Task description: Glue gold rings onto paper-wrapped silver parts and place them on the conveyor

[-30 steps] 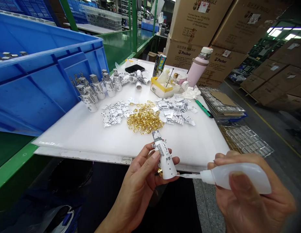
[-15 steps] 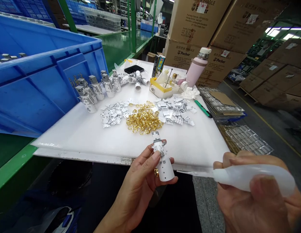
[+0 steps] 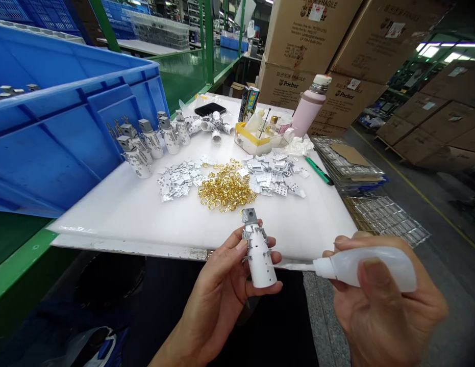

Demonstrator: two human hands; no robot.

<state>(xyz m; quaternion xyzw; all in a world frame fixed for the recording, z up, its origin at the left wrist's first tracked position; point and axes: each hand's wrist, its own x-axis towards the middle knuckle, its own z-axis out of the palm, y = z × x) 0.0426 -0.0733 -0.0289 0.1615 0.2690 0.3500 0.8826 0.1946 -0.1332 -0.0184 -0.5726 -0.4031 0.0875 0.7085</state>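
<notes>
My left hand (image 3: 225, 285) is closed around a white model tower (image 3: 261, 260) with a grey block on top and small grey fittings on its sides. The tower tilts slightly, its wide end toward me. My right hand (image 3: 390, 300) grips a translucent squeeze bottle (image 3: 369, 267) with a long thin nozzle. That nozzle points left, its tip at or very near the tower's lower right side; I cannot tell whether they touch. Beyond the hands lies a heap of small gold rings (image 3: 226, 189), between piles of flat white-grey pieces (image 3: 275, 172) and similar pieces (image 3: 179, 179).
Several finished-looking towers (image 3: 170, 135) stand beside a large blue crate (image 3: 107, 109) at left. Toward the back are a phone (image 3: 210, 109), a yellow-rimmed tray (image 3: 252, 144) with small bottles and a pink flask (image 3: 309, 107). A green cutter (image 3: 319, 171) lies near the table's right edge.
My right hand has brought the squeeze bottle left, its nozzle now at the tower's side. The tower has turned in my left hand, showing a different face.
</notes>
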